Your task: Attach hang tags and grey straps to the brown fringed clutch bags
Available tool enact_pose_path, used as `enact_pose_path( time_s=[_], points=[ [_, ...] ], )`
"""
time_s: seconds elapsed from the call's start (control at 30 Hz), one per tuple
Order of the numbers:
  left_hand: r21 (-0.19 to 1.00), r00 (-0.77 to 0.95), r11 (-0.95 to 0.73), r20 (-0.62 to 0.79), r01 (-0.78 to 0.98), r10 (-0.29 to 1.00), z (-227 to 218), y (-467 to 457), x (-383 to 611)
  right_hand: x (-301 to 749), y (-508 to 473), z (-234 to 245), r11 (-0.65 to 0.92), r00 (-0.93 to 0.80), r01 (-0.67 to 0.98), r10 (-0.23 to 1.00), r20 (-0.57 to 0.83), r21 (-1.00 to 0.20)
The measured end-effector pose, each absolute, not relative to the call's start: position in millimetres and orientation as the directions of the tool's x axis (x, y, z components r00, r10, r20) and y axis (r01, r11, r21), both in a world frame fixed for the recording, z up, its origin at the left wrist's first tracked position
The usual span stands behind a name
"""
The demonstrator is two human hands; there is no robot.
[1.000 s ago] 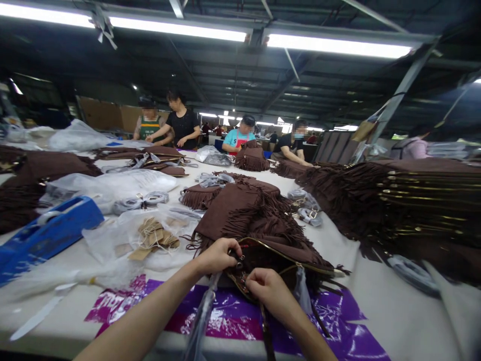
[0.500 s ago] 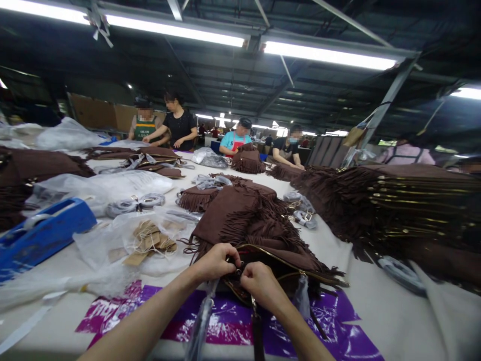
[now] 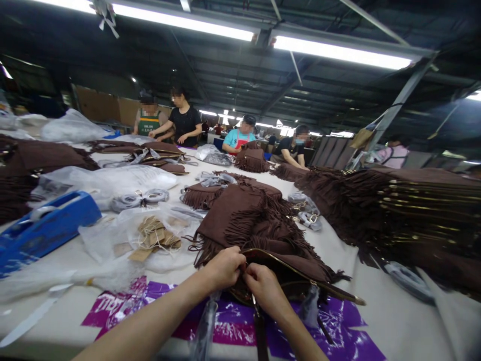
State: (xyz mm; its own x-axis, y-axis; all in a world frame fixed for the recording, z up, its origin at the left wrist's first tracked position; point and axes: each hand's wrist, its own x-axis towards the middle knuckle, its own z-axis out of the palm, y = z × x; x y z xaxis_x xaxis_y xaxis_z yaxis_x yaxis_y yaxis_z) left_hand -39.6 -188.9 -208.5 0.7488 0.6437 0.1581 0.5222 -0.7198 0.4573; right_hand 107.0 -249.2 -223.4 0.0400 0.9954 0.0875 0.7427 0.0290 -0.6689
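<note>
So you've got a white-covered table in front of you, with a big stack of brown fringed bags on the right, gold zips facing the nearer right side. The fringed bag you're on sits mid-table, right under your hands, lying with its mouth gaping your way. Long axis of that mouth goes left to right on a slant: left end at your fingers, right end lower and nearer you. The gold zipper edge follows the same line, its tip poking out to the right, and the fringe around it spills off to the right too.

Under the front of it there's purple printed film; a blue tape dispenser is well off to the left.

Your left hand has its grip closed on the bag at the mouth's left end, though the fingers hide the exact spot. Your right hand is just beside it, nearly fingertip to fingertip, pinching the top of a metal clip. A dark brown strap runs from that clip straight toward you.
</note>
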Motion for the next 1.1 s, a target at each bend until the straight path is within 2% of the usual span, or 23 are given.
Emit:
enact_pose_path(
  time_s=[0.13,0.23,0.3,0.4,0.47,0.53,0.6,0.7,0.77,0.83,0.97,1.03,1.1],
  points=[
    [0.437,0.73,-0.701,0.134,0.563,0.67,-204,-194,-39,108,-251,-221,0.029,0.037,0.684,0.997,0.074,-0.729],
    [0.543,0.747,-0.679,0.133,0.494,0.651,-189,-192,-48,115,-260,-209,0.049,0.011,0.609,0.997,0.071,-0.792],
    [0.597,0.765,-0.67,0.142,0.441,0.629,-172,-193,-54,121,-268,-197,-0.008,-0.022,0.455,1.0,-0.02,-0.891],
    [0.492,0.758,-0.728,0.188,0.478,0.625,-149,-205,-54,126,-282,-181,-0.193,-0.118,0.052,0.973,-0.198,-0.98],
    [0.365,0.719,-0.744,0.233,0.56,0.655,-142,-219,-47,124,-289,-178,-0.25,-0.153,-0.152,0.962,-0.228,-0.956],
    [0.294,0.683,-0.724,0.245,0.624,0.688,-145,-233,-40,117,-295,-184,-0.27,-0.147,-0.293,0.961,-0.236,-0.917],
    [0.3,0.669,-0.7,0.213,0.649,0.712,-156,-242,-37,110,-299,-196,-0.304,-0.135,-0.413,0.953,-0.272,-0.858],
    [0.394,0.667,-0.664,0.154,0.636,0.729,-174,-247,-45,104,-305,-214,-0.305,-0.1,-0.544,0.949,-0.3,-0.782],
    [0.475,0.695,-0.674,0.166,0.566,0.7,-178,-247,-57,104,-311,-221,-0.267,-0.076,-0.591,0.958,-0.276,-0.761],
    [0.528,0.723,-0.713,0.242,0.462,0.648,-175,-250,-69,106,-316,-224,-0.229,-0.068,-0.624,0.968,-0.24,-0.747],
    [0.463,0.687,-0.795,0.428,0.391,0.587,-169,-268,-78,107,-327,-224,-0.152,-0.038,-0.634,0.985,-0.166,-0.759],
    [0.521,0.687,-0.783,0.432,0.339,0.585,-173,-279,-75,107,-330,-227,-0.068,0.048,-0.499,0.993,-0.106,-0.864],
    [0.723,0.677,-0.646,0.348,0.246,0.648,-181,-288,-71,107,-331,-233,0.042,0.125,-0.246,0.992,0.012,-0.968]
  ],
)
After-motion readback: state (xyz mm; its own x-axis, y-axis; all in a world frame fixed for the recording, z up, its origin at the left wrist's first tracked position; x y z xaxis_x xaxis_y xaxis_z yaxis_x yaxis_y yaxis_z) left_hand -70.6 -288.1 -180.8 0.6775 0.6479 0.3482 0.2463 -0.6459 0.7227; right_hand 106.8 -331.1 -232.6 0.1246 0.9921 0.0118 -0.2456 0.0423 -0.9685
